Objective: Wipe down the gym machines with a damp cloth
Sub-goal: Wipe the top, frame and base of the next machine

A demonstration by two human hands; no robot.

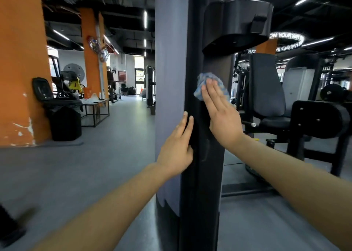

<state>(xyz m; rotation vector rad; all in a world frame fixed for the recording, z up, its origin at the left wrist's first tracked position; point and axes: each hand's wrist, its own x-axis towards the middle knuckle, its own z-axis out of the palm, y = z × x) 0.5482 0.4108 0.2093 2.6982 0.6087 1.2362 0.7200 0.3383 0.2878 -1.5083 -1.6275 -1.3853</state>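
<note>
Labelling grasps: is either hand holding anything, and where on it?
Right hand presses the blue cloth flat on the black upright, fingers over its lower half. Left hand holds nothing.

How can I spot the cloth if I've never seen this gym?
Find the tall black column in the middle of the view. Below its bulky black cap, the right hand presses flat against it, higher than the left hand. The cloth is the crumpled thing under those fingers, the one pale blue patch on all that black.

Head view close to machine column (200, 184)
</note>
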